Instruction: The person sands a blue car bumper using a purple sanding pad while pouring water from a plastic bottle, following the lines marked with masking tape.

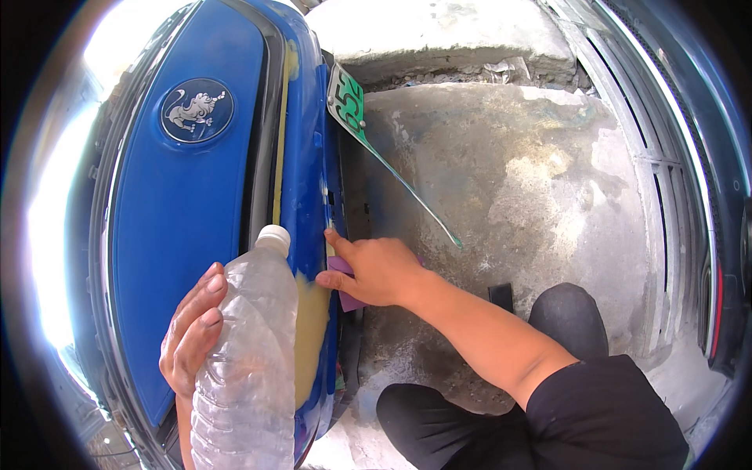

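Observation:
My left hand (197, 329) is curled round a clear plastic bottle (247, 358) with a white cap, upright or slightly tilted beside a blue car. With fingers against the edge of the blue bumper (302, 176), my right hand (376, 270) covers part of a purple sheet (349, 299), possibly sandpaper. Whether the hand grips the sheet cannot be told. Pale yellow filler (311, 341) coats the bumper beside the bottle, and a thin strip of it runs higher up. A round emblem with a silver animal (197, 110) sits on the blue panel.
A licence plate (349, 106) juts from the bumper over the stained concrete floor (470, 176). At the top lies a concrete ledge (446, 29). Slatted metal (664, 194) and another dark vehicle (728, 235) stand on the right. A small dark block (500, 297) lies near my knee.

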A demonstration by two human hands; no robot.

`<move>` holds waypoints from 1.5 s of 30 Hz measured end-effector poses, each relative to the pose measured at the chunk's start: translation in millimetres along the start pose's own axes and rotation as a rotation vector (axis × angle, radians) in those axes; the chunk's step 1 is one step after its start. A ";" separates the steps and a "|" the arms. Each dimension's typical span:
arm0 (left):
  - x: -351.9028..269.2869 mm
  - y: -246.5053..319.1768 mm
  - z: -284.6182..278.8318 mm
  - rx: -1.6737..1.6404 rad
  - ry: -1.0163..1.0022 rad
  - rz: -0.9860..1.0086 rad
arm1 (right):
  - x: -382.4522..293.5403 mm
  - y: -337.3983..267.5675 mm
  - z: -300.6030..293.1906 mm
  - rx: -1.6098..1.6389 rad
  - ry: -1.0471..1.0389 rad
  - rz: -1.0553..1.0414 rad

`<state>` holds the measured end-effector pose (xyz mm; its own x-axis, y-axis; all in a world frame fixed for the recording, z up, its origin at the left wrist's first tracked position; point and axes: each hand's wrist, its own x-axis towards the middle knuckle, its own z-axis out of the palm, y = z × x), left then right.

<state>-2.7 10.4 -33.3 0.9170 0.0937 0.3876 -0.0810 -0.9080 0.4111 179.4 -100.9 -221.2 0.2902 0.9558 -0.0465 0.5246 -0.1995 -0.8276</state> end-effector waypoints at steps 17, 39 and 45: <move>6.3 7.8 6.0 0.064 -0.039 -0.033 | -24.8 -11.1 12.4 -0.037 -0.151 0.034; 11.2 35.3 6.0 0.209 -0.313 0.065 | -158.1 -4.4 68.5 1.101 -0.052 0.228; -6.6 70.5 32.2 0.615 -0.548 0.487 | -184.3 -39.3 48.4 1.853 -0.247 0.077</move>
<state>-1.9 -67.4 -33.5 0.9048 -0.4132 -0.1027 -0.4254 -0.8672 -0.2589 66.6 -258.7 -207.2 0.0716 0.9967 -0.0377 -0.9555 0.0577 -0.2893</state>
